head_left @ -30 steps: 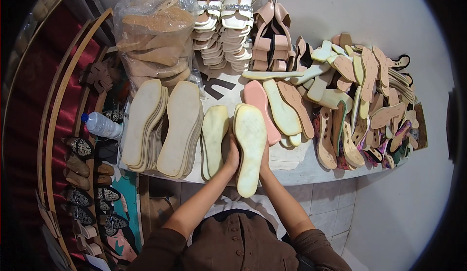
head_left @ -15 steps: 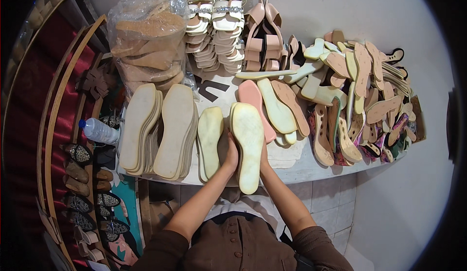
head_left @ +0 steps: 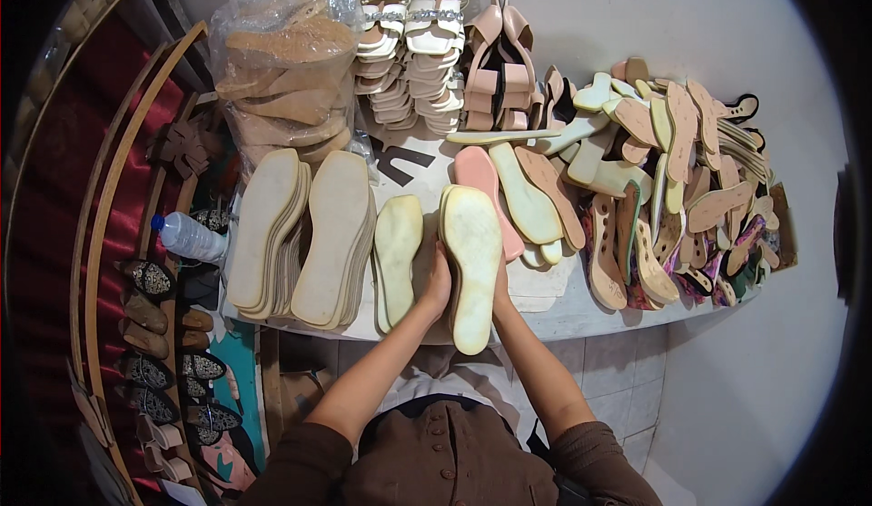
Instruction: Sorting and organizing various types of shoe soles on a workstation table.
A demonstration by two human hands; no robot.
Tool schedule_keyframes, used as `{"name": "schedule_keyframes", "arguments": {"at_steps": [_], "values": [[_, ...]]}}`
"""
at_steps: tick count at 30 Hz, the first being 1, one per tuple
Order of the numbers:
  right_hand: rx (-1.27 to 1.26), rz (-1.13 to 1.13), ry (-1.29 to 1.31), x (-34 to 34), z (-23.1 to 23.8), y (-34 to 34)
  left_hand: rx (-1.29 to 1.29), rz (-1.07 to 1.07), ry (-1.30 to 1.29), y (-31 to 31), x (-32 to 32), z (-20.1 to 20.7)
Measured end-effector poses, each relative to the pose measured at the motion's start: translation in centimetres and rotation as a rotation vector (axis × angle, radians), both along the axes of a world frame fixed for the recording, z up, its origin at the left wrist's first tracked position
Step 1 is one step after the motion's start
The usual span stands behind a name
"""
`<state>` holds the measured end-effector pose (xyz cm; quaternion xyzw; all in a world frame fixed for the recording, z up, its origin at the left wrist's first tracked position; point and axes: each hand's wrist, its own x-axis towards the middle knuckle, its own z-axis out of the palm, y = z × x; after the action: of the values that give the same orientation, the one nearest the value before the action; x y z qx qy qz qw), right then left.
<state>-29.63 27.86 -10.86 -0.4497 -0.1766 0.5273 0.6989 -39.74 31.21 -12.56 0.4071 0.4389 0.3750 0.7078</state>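
Observation:
Between my two hands is a small stack of cream insoles [head_left: 472,265], held upright at the table's near edge with the heel end toward me. My left hand [head_left: 438,281] grips its left side, and my right hand [head_left: 501,283] presses the right side, its fingers mostly hidden behind the stack. Just left of it lies a shorter pile of pale insoles [head_left: 398,252]. Two taller stacks of grey-beige insoles [head_left: 333,233] stand farther left. Behind my right hand are a pink insole [head_left: 479,172], a cream one [head_left: 525,199] and a tan one [head_left: 552,193].
A heap of loose soles [head_left: 677,143] covers the table's right side. At the back are stacked white sandals [head_left: 434,43], pink heeled sandals [head_left: 501,70] and a plastic bag of tan soles [head_left: 289,70]. Leftward stand a water bottle [head_left: 191,238] and a shoe rack [head_left: 91,261].
The whole view has shifted slightly, with things appearing a little farther right. My hands keep the same hold on the insole stack.

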Motion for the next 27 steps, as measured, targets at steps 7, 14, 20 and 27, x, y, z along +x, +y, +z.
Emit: {"name": "schedule_keyframes", "arguments": {"at_steps": [7,14,20,27], "values": [[-0.044,-0.086,-0.323,0.7,2.3,-3.6,0.774,0.022,0.744,-3.7,-6.7,5.6],[0.089,-0.012,-0.557,-2.1,11.1,-6.5,0.775,0.000,0.978,-5.5,-9.0,4.1],[0.295,0.133,-0.503,-7.9,12.1,-9.2,0.661,0.064,0.847,-7.4,-10.5,3.8],[0.208,0.289,-0.761,-13.3,5.1,-10.9,0.625,0.074,0.799,-9.7,-11.8,1.7]]}}
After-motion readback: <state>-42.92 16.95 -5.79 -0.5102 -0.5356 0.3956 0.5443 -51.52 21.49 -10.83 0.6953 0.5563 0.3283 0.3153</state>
